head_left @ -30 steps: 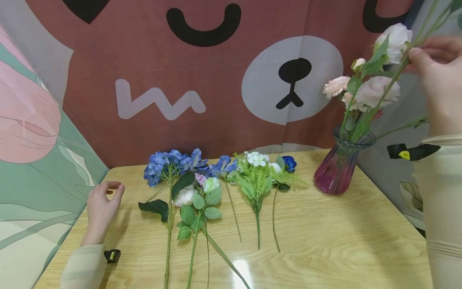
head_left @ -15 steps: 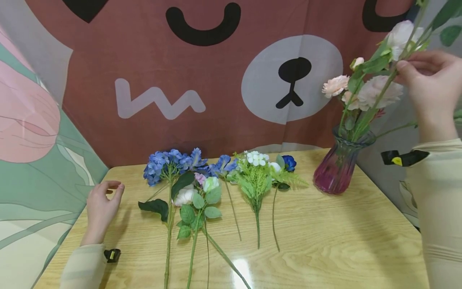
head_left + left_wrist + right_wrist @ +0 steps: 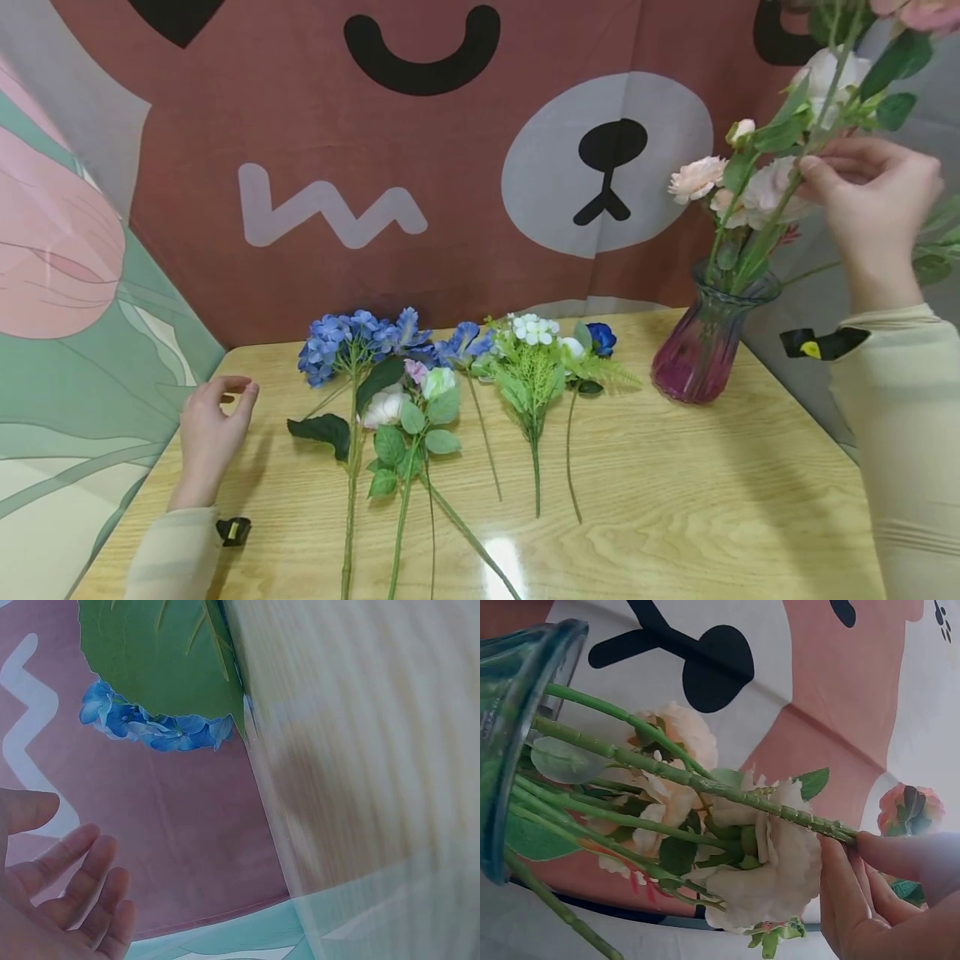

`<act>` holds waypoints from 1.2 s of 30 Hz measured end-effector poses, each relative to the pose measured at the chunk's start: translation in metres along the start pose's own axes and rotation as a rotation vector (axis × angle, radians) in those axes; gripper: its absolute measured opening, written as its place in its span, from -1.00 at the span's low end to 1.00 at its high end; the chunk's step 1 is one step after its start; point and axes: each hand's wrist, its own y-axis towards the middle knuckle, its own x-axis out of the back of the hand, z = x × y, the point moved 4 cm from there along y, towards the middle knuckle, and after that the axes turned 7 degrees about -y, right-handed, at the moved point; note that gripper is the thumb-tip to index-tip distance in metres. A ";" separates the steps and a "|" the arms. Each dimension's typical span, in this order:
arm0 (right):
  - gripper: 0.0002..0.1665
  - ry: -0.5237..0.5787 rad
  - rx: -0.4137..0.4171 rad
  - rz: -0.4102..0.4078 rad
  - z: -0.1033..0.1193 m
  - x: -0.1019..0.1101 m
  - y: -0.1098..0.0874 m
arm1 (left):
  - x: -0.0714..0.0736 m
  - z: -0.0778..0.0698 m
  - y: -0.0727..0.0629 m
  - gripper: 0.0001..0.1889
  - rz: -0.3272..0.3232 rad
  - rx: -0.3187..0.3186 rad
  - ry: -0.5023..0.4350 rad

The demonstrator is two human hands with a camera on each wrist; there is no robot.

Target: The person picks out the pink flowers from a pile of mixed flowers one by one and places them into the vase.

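Observation:
At the right of the head view, my right hand (image 3: pixel 877 192) pinches a green flower stem (image 3: pixel 727 793) between thumb and fingers. Its lower end runs into the glass vase (image 3: pixel 693 358), clear blue at the rim and pink below. Above the hand, a pink bloom (image 3: pixel 930 15) shows at the frame's top edge. Pale pink flowers (image 3: pixel 697 179) and a white flower (image 3: pixel 828 79) fill the vase's mouth. My left hand (image 3: pixel 213 433) is over the table's left side, fingers loosely curled and holding nothing. A blue hydrangea (image 3: pixel 330 346) lies nearest to it.
On the wooden table (image 3: pixel 697 500) lie several more stems: a white rose (image 3: pixel 438 382) with green leaves, a blue iris (image 3: pixel 463 343), a green sprig with white blossoms (image 3: pixel 534 329) and a dark blue flower (image 3: pixel 602 340). A bear-print cloth (image 3: pixel 450 275) hangs behind.
My right hand has moved left and down with the stem, nearer the vase, and the pink bloom has come into view at the top. My left hand and the flowers on the table have stayed put.

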 end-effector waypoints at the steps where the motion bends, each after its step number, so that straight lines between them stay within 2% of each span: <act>1: -0.89 -0.009 0.001 0.002 -0.001 -0.001 0.000 | 0.000 0.000 0.000 -0.73 -0.001 0.002 0.000; 4: -0.84 -0.042 -0.002 0.015 -0.005 -0.003 -0.001 | 0.001 0.001 0.000 -0.73 -0.004 0.008 0.001; 8: -0.60 -0.092 -0.008 0.040 -0.010 -0.008 -0.003 | 0.001 0.003 -0.001 -0.74 -0.010 0.003 -0.001; 11: -0.52 -0.123 -0.015 0.062 -0.013 -0.011 -0.005 | 0.001 0.003 -0.001 -0.74 -0.013 -0.003 -0.003; 17: -0.61 -0.073 -0.016 0.111 -0.019 -0.015 -0.008 | 0.001 0.003 -0.001 -0.74 -0.010 0.000 -0.002; 24: -0.52 -0.131 -0.001 0.103 -0.024 -0.018 -0.012 | 0.002 0.003 -0.001 -0.74 -0.012 0.002 0.000; 32: -0.74 -0.036 -0.003 0.132 -0.027 -0.020 -0.014 | 0.003 0.003 -0.002 -0.74 -0.018 0.001 0.001; 36: -0.76 -0.001 0.002 0.138 -0.029 -0.021 -0.016 | 0.003 0.003 -0.002 -0.74 -0.024 -0.005 -0.004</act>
